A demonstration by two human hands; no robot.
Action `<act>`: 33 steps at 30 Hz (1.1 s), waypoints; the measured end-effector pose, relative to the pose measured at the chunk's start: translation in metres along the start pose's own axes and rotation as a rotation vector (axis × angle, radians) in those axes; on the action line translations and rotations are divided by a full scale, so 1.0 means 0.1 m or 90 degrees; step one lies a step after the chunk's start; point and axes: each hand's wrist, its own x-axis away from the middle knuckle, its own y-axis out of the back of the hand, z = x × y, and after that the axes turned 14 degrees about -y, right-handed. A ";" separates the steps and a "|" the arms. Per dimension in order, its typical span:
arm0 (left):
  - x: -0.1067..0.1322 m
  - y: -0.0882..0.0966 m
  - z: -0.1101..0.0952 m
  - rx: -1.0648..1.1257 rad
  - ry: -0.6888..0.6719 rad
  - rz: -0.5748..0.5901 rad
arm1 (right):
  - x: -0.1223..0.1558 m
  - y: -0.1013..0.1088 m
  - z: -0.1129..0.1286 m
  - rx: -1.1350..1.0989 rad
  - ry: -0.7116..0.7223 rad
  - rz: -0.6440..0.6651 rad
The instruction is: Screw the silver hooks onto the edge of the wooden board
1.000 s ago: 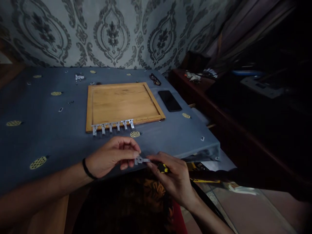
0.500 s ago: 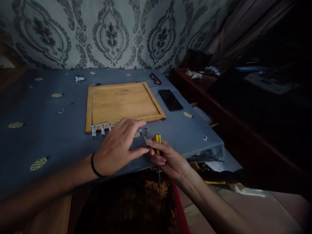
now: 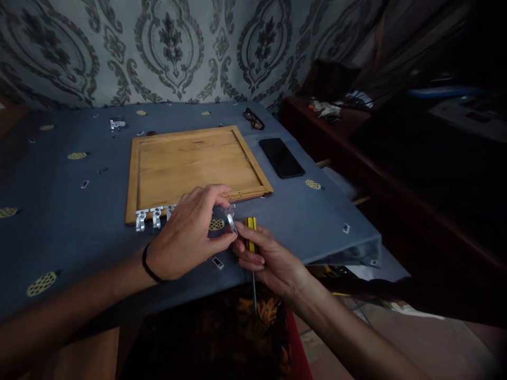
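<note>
A shiny metal hinge [image 3: 231, 221] sits upright between my two hands. My left hand [image 3: 189, 233] pinches it, the thumb at its lower end and the fingers curved over its top. My right hand [image 3: 273, 258] is wrapped round a screwdriver [image 3: 251, 232] with a yellow and black handle, its shaft pointing down. The right thumb and fingertips also meet the hinge's lower end. Just beyond my left hand, several similar hinges [image 3: 156, 216] line the near edge of a framed wooden panel [image 3: 194, 169]; my left hand hides part of that edge.
The panel lies on a table with a blue patterned cloth [image 3: 99, 211]. A black phone [image 3: 281, 158] and dark-framed glasses [image 3: 254, 119] are to its right. Another metal fitting [image 3: 117, 124] lies at the back left. Dark red furniture [image 3: 340, 145] stands close on the right.
The hinge has turned more upright between my hands, and my left fingers have closed in on it. The screwdriver stays in my right hand. The view has shifted slightly.
</note>
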 end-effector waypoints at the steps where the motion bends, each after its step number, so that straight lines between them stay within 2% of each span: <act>1: -0.03 0.01 0.03 0.010 0.014 0.005 | -0.01 0.01 0.02 0.000 0.009 -0.016; 4: -0.12 0.03 0.15 -0.016 0.031 0.023 | 0.00 0.04 0.13 0.024 0.063 -0.074; 7: -0.17 0.01 0.26 -0.082 0.021 0.053 | 0.07 0.07 0.28 0.139 0.100 -0.112; 9: -0.18 -0.01 0.32 -0.102 0.019 0.076 | 0.13 0.08 0.39 0.274 0.145 -0.146; 13: -0.18 -0.06 0.36 -0.102 0.030 0.095 | 0.17 0.10 0.55 0.653 0.382 -0.288; 15: -0.17 -0.08 0.38 -0.101 0.036 0.096 | 0.11 0.14 0.58 0.838 0.457 -0.323; 17: -0.17 -0.10 0.40 -0.103 0.037 0.098 | 0.03 0.19 0.58 0.966 0.469 -0.324; 19: -0.17 -0.12 0.42 -0.107 0.034 0.100 | -0.06 0.24 0.56 1.032 0.458 -0.302; 33: -0.20 -0.12 0.41 -0.115 0.057 0.129 | -0.29 0.35 0.50 1.214 0.410 -0.247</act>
